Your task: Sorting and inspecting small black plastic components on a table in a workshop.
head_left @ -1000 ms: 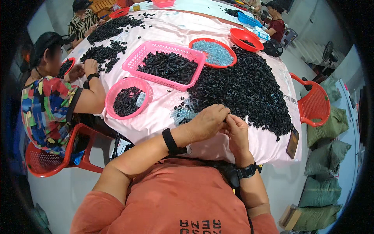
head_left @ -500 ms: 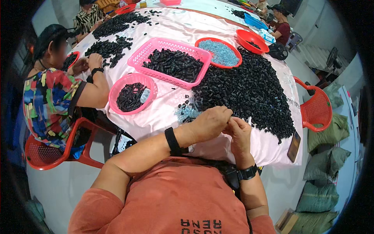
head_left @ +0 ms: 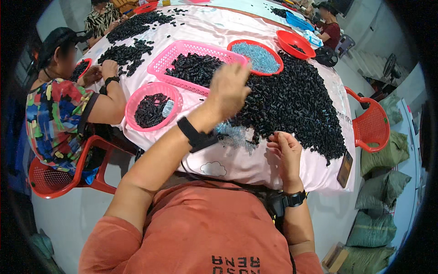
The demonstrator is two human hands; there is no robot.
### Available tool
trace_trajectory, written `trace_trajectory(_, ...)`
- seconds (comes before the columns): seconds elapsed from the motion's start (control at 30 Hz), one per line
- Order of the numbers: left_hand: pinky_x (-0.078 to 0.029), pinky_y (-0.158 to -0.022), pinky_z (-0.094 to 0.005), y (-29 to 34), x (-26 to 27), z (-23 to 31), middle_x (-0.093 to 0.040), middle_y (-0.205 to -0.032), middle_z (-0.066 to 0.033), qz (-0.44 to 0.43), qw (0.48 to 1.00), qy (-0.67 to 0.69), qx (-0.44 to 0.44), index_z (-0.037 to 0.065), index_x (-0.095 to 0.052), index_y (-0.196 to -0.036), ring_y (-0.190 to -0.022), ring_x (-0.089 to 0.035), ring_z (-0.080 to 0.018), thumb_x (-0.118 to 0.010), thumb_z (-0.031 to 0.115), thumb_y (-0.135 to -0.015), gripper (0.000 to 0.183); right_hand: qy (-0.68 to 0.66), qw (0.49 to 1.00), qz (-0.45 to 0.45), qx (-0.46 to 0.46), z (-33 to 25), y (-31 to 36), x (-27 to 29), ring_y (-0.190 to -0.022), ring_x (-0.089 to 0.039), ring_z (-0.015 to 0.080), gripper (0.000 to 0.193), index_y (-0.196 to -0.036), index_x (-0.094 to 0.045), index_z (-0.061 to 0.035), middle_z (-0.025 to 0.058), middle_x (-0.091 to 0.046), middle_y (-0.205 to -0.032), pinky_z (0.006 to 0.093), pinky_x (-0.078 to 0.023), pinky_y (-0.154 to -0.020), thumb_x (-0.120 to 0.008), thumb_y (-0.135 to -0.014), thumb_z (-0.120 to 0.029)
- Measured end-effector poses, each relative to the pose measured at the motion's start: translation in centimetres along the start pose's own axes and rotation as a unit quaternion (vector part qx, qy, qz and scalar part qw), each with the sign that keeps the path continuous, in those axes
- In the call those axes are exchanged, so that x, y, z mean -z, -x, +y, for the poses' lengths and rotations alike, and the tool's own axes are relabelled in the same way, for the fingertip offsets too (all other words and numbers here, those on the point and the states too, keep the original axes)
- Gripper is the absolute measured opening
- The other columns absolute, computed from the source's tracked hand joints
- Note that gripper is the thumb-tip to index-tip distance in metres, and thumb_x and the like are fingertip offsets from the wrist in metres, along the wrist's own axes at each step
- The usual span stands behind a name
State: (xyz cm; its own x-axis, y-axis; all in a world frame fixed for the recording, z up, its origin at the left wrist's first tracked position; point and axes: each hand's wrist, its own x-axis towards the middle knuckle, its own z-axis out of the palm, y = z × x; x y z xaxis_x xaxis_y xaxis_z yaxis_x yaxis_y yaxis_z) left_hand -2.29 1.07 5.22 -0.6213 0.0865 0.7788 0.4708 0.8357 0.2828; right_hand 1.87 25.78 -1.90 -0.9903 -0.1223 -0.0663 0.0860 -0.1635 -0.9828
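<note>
My left hand (head_left: 229, 91) is raised over the right end of the pink rectangular basket (head_left: 157, 64), which holds many short black pieces (head_left: 194, 68). Motion blurs its fingers, so whatever they hold cannot be made out. At the near edge of a wide heap of small black pieces (head_left: 296, 100) is my right hand (head_left: 286, 150), thumb and fingertips pinched together. Something small and dark shows at those fingertips, hard to tell from the heap behind. Between my hands, a scatter of small clear pieces (head_left: 237, 137) lies on the pale pink tablecloth (head_left: 191, 157).
Left stands a round pink basket (head_left: 130, 112) of thin black pieces. Farther back are a red bowl (head_left: 231, 43) of clear pieces and another red bowl (head_left: 285, 39). A phone (head_left: 345, 169) lies at the right edge, near a red chair (head_left: 372, 125). A co-worker (head_left: 64, 105) sits left.
My hands have come apart. The left has swung up and forward to the pink rectangular basket; the right has shifted slightly right, uncovering the clear pieces between them.
</note>
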Motion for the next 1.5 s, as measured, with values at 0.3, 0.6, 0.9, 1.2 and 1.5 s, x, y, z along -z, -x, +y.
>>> trace_trajectory(0.3, -0.051, -0.071, -0.0461, 4.4, -3.6, 2.3, -0.064, -0.081, -0.0149, -0.28, 0.955, 0.091, -0.037, 0.006, -0.068, -0.084, -0.082, -0.065, -0.0363, -0.064, 0.007, -0.081, 0.005, -0.014, 0.999, 0.001, -0.044, 0.9, -0.6, -0.7, -0.068, -0.067, 0.0114, 0.018, -0.104, -0.066, -0.0017, 0.0059, -0.07, -0.087, 0.0257, -0.058, -0.058, -0.059, -0.1, -0.018)
trace_trajectory(0.6, -0.052, -0.074, -0.0473, 7.0, -5.4, 3.5, -0.063, -0.085, -0.0136, -0.297, 0.949, 0.09, -0.055, 0.005, -0.066, -0.089, -0.087, -0.065, -0.0364, -0.063, 0.004, -0.075, 0.015, -0.018, 0.999, -0.023, -0.024, 1.9, -1.0, -0.4, -0.069, -0.067, 0.0094, 0.017, -0.106, -0.065, -0.0015, 0.0058, -0.07, -0.087, 0.0218, -0.055, -0.057, -0.057, -0.101, -0.015)
trace_trajectory(0.9, -0.051, -0.072, -0.0457, 6.8, -5.2, 3.0, -0.064, -0.086, -0.0157, -0.222, 0.964, 0.145, 0.01, 0.002, -0.06, -0.091, -0.086, -0.064, -0.0363, -0.064, 0.0, -0.075, 0.016, 0.011, 0.999, -0.002, -0.035, 0.9, -0.5, -1.0, -0.072, -0.068, 0.0116, 0.017, -0.107, -0.066, -0.0004, 0.0066, -0.07, -0.09, 0.0225, -0.055, -0.062, -0.058, -0.1, -0.015)
trace_trajectory(1.2, -0.051, -0.066, -0.04, 5.4, -4.0, 4.6, -0.065, -0.077, -0.0167, -0.21, 0.918, 0.323, 0.095, 0.0, -0.065, -0.088, -0.073, -0.066, -0.0327, -0.064, 0.002, -0.083, 0.005, -0.008, 0.999, -0.006, 0.041, 0.9, -0.8, -0.8, -0.081, -0.07, 0.0141, 0.019, -0.105, -0.064, -0.0018, 0.0089, -0.072, -0.097, 0.0238, -0.055, -0.068, -0.058, -0.101, -0.019)
trace_trajectory(1.5, -0.051, -0.073, -0.0433, 6.9, -6.2, 3.7, -0.058, -0.087, -0.0108, -0.297, 0.948, 0.096, -0.066, 0.009, -0.068, -0.079, -0.087, -0.061, -0.0321, -0.065, 0.006, -0.072, 0.008, -0.018, 0.999, 0.006, 0.037, 1.2, -0.9, 0.4, -0.076, -0.07, 0.0136, 0.019, -0.106, -0.064, -0.0013, 0.0086, -0.071, -0.09, 0.0229, -0.056, -0.066, -0.062, -0.1, -0.019)
